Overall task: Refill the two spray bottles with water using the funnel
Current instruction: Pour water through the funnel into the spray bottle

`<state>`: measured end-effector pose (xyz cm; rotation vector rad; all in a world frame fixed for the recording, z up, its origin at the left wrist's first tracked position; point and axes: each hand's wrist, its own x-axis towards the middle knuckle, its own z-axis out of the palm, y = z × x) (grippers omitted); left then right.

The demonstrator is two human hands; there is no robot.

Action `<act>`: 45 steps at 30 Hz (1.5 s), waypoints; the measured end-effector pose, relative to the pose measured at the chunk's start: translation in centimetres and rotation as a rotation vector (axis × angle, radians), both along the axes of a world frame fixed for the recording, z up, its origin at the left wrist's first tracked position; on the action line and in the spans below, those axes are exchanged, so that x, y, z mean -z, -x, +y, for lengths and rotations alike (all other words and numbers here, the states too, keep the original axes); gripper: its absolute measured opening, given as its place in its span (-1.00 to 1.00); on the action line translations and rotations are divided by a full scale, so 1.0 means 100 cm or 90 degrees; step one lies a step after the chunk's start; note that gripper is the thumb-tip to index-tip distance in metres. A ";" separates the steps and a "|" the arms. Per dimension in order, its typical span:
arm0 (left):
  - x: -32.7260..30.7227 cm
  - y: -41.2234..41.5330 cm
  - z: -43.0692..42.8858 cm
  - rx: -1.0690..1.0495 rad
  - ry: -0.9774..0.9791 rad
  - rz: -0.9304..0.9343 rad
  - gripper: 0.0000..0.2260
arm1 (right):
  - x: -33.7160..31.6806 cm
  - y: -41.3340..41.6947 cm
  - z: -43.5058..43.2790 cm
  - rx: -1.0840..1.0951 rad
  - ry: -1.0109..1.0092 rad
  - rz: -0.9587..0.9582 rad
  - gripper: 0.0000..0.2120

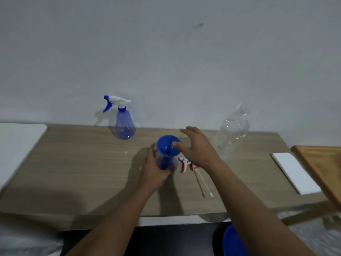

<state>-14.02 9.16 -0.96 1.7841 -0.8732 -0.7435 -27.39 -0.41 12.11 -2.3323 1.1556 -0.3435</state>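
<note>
1. Fingers [154, 164] of the left hand [154, 172] are wrapped around the body of a blue spray bottle [166, 162] that stands upright near the middle of the tabletop [73, 163].
2. Right hand [198, 146] hovers just over the funnel [168, 145] with its fingers spread and loose, gripping nothing; the thumb tip lies at the funnel's right rim, and whether it actually touches cannot be told.
3. That blue funnel sits in the neck of the held bottle, its wide mouth facing up.
4. A pink and light-blue trigger sprayer head [185, 163] lies on the tabletop just right of the held bottle, partly under the right wrist, with its white dip tube [203, 183] pointing toward the near edge.
5. A second spray bottle [124, 124], clear blue with a white and blue trigger head screwed on, stands upright at the far edge by the wall [166, 52], well apart from the hands.
6. A clear plastic water bottle [232, 130] stands uncapped to the right of the hands, near the wall.
7. A white folded cloth [295, 172] lies at the tabletop's right end, beside a wooden board [321, 163].
</note>
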 end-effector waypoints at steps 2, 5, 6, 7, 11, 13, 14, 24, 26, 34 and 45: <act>-0.010 0.005 0.001 -0.008 0.057 0.019 0.07 | 0.004 0.015 -0.001 0.074 0.076 -0.081 -0.47; -0.028 0.011 0.000 -0.020 0.084 0.026 0.21 | 0.010 0.038 -0.003 0.213 0.260 -0.205 -0.54; -0.033 0.014 -0.002 -0.021 0.088 0.023 0.21 | 0.012 0.045 -0.004 0.275 0.312 -0.237 -0.52; -0.039 0.016 -0.003 -0.016 0.095 0.023 0.18 | 0.015 0.051 -0.006 0.338 0.341 -0.266 -0.48; -0.045 0.019 -0.012 -0.033 0.105 0.026 -0.02 | 0.034 0.068 -0.021 0.472 0.260 -0.330 -0.10; -0.045 0.018 -0.013 -0.052 0.114 0.008 -0.14 | 0.042 0.071 -0.032 0.465 0.135 -0.369 0.06; -0.045 0.017 -0.013 -0.059 0.118 -0.002 -0.21 | 0.047 0.072 -0.037 0.453 0.091 -0.380 0.11; -0.054 0.016 -0.010 -0.054 0.103 -0.043 -0.24 | 0.087 0.068 -0.074 0.367 0.037 -0.432 -0.01; -0.056 0.014 -0.009 -0.046 0.099 -0.047 -0.32 | 0.085 0.074 -0.079 0.325 0.053 -0.408 -0.02; -0.055 0.009 -0.009 -0.020 0.113 -0.015 -0.38 | 0.022 0.099 -0.083 0.053 0.187 -0.185 0.12; -0.051 0.005 -0.010 -0.001 0.145 -0.002 -0.50 | -0.053 0.112 -0.066 -0.225 0.230 0.238 0.01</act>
